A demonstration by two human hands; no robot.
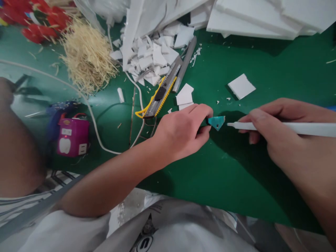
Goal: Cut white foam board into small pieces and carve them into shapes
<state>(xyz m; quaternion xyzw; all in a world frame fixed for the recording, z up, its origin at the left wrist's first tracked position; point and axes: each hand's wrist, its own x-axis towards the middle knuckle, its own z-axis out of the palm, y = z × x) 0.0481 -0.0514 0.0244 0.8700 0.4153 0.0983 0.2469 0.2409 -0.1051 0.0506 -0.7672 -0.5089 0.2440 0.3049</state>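
Note:
Pinched between the fingers of my left hand (185,127) is a small teal piece (217,122), roughly triangular with a dark spot on it. Its inner end is hidden by my fingers. My right hand (273,122) is closed round a white pen-like stick (304,128), whose thin tip points left, a short gap from the teal piece. Just beyond my left hand lie cut white foam pieces (185,94). A yellow-edged utility knife (161,92) rests on the green table (262,175), beside a grey stick (185,64).
White foam scraps (154,56) are heaped at the back, with foam sheets (257,17) behind. A square foam piece (241,86) lies right of centre. To the left are straw-like strands (88,56), a magenta power socket (73,136), a white cable (94,120) and another person's arm (18,140).

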